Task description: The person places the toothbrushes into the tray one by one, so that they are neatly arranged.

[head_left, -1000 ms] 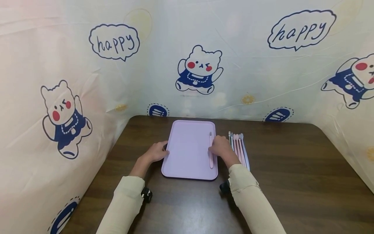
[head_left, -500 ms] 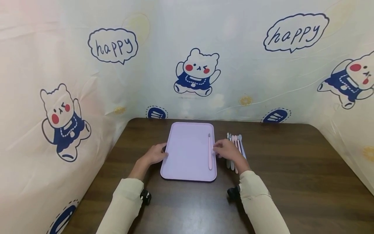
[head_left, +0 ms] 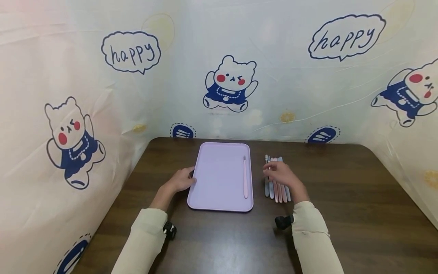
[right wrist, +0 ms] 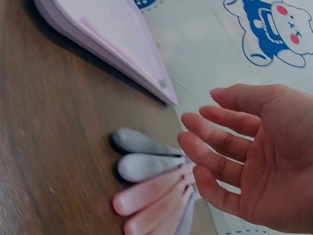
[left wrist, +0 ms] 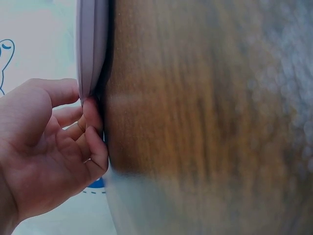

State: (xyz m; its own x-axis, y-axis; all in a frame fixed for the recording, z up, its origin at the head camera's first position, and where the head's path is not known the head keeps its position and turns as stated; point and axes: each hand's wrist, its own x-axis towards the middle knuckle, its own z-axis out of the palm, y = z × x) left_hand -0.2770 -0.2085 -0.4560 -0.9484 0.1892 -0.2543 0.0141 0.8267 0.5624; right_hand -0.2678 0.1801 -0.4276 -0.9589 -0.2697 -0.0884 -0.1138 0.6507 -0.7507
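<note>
A light purple tray (head_left: 219,179) lies on the table, a pink toothbrush (head_left: 245,182) lengthwise inside near its right rim. At the tray's left rim my left hand (head_left: 179,180) pinches the edge; the left wrist view shows the thumb against the tray (left wrist: 93,44) and the other fingers curled at its underside. My right hand (head_left: 282,174) hovers over a row of several toothbrushes (head_left: 281,193) right of the tray. In the right wrist view that hand (right wrist: 254,161) has loosely bent, spread fingers with nothing between them. The toothbrush handles (right wrist: 146,198) are grey, white and pink; some heads are hidden.
The brown wooden table (head_left: 342,198) extends to the right of the toothbrushes and in front of the tray. A patterned cloth (head_left: 291,83) with cartoon bears hangs behind and at both sides. Small black cameras (head_left: 284,222) sit on both wrists.
My right hand has let go of the pink toothbrush on the tray and moved right, over the toothbrush row. The left hand stays at the tray's left rim.
</note>
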